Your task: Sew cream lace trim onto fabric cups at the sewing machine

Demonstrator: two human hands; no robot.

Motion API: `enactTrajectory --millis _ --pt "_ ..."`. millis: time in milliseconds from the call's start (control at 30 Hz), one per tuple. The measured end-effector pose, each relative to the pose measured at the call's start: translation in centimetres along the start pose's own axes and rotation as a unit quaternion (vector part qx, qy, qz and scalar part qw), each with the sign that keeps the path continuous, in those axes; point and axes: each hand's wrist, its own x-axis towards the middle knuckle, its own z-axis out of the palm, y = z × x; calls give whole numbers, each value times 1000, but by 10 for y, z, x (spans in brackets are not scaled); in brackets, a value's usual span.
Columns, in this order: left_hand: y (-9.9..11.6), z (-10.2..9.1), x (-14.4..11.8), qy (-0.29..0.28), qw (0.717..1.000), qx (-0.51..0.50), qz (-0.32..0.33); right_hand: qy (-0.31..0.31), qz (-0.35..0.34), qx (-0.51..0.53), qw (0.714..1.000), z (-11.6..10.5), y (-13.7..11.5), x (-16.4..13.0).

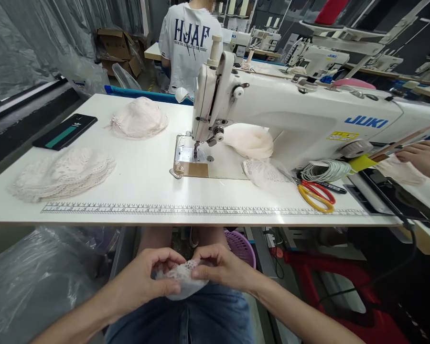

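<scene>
Over my lap, below the table edge, both hands hold one white lace-edged fabric piece. My left hand grips its left side between thumb and fingers. On the other side, my right hand pinches the lace edge with thumb and forefinger. The piece looks rounded and cupped; its underside is hidden. Above my hands stands a white sewing machine, its needle and presser foot over the metal plate. A stack of lace pieces lies on the table's left, with a pale fabric pile behind it.
Yellow-and-red-handled scissors lie by a coiled cord on the right. More cream fabric sits under the machine arm. A dark phone rests at the left edge. A purple basket stands below. Another person is behind the table.
</scene>
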Motion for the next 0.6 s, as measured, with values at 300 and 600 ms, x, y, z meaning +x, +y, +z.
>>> enactTrajectory --millis 300,600 --pt "-2 1 6 25 999 31 26 10 -2 -15 1000 -4 2 0" --pt "10 -9 0 33 998 33 40 63 -49 -114 990 2 -24 8"
